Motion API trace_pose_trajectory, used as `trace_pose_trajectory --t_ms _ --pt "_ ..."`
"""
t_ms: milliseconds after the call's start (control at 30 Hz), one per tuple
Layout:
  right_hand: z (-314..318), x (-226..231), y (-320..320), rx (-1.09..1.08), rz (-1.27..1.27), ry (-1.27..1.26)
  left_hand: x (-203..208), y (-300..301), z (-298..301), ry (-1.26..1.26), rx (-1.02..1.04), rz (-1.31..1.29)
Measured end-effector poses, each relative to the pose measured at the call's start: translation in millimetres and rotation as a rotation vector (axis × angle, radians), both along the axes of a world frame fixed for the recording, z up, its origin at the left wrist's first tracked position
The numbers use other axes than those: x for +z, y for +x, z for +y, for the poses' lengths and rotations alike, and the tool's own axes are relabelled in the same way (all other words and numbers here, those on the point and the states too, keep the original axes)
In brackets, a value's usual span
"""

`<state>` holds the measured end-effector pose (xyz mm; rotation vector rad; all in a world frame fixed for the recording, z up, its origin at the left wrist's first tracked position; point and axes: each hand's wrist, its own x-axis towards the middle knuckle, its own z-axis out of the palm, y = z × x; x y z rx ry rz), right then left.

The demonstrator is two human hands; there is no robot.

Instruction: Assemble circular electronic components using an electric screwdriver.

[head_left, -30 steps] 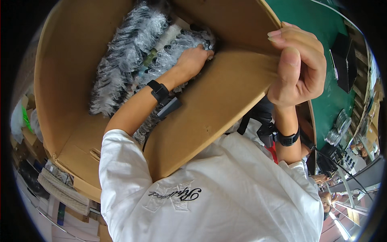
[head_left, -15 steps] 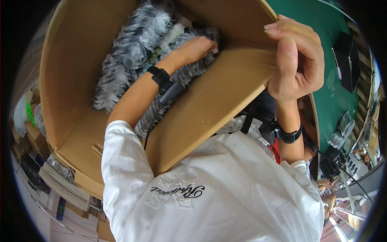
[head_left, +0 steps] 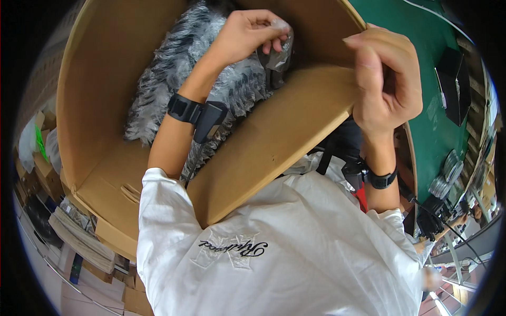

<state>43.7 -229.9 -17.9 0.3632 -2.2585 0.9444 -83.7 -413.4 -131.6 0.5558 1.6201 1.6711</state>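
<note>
A large open cardboard box (head_left: 279, 139) holds rows of clear plastic-wrapped pieces (head_left: 179, 63) packed close together. My left hand (head_left: 245, 37) is inside the box near its far right corner, raised above the rows. Its thumb and fingers pinch the top of a clear plastic bag (head_left: 284, 52) with something dark inside; the bag hangs down beside the box wall, and its contents are too unclear to name. At the box's right corner, my right hand (head_left: 387, 79) has its fingers curled over the rim, the thumb apart from them.
To the right is a green table (head_left: 429, 100) bearing a black box (head_left: 453, 87) and a coil of clear wrap (head_left: 448, 171). Cardboard boxes and rolled material (head_left: 84, 242) lie at the left. Part of another person's arm (head_left: 456, 221) shows at the lower right.
My left hand has risen from among the wrapped pieces, away from me, with a plastic bag now visible in its fingers. My right hand stays at the box's corner.
</note>
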Motion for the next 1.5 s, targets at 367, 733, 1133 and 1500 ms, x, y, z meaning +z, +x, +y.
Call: trace_pose_trajectory --t_ms 367,733,1133,1500 --pt "-35 32 -49 0.002 -0.087 0.707 33 -18 -12 0.209 0.177 -0.034" --pt "-40 41 -53 0.035 -0.44 0.511 77 -15 -47 0.276 0.112 -0.09" --pt "-34 19 -55 -0.098 -0.174 0.242 -87 79 -22 -0.675 -0.413 0.949" --pt "-34 21 -55 -0.01 -0.149 0.252 -123 55 -33 -0.411 -0.478 0.723"
